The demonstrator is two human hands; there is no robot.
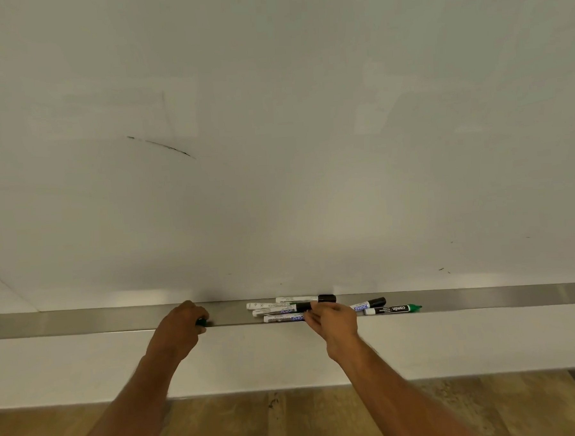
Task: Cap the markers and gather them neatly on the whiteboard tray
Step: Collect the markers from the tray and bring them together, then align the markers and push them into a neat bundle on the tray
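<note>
A long metal tray (85, 321) runs under the whiteboard (276, 151). Several white markers lie bunched on it: one with a black cap at the back (303, 299), one in the middle (277, 309), one at the front with blue print (283, 317). Further right lie a black-capped marker (370, 304) and a green marker (392, 309) with its tip bare. My left hand (182, 326) is closed around a small green cap (201, 322) at the tray's front edge. My right hand (331, 319) pinches the cap end of the bunched markers.
The whiteboard carries a faint dark stroke (162, 146) at upper left and small specks at lower right. Below the tray is a white wall band (253, 359), then a wooden floor (290, 421).
</note>
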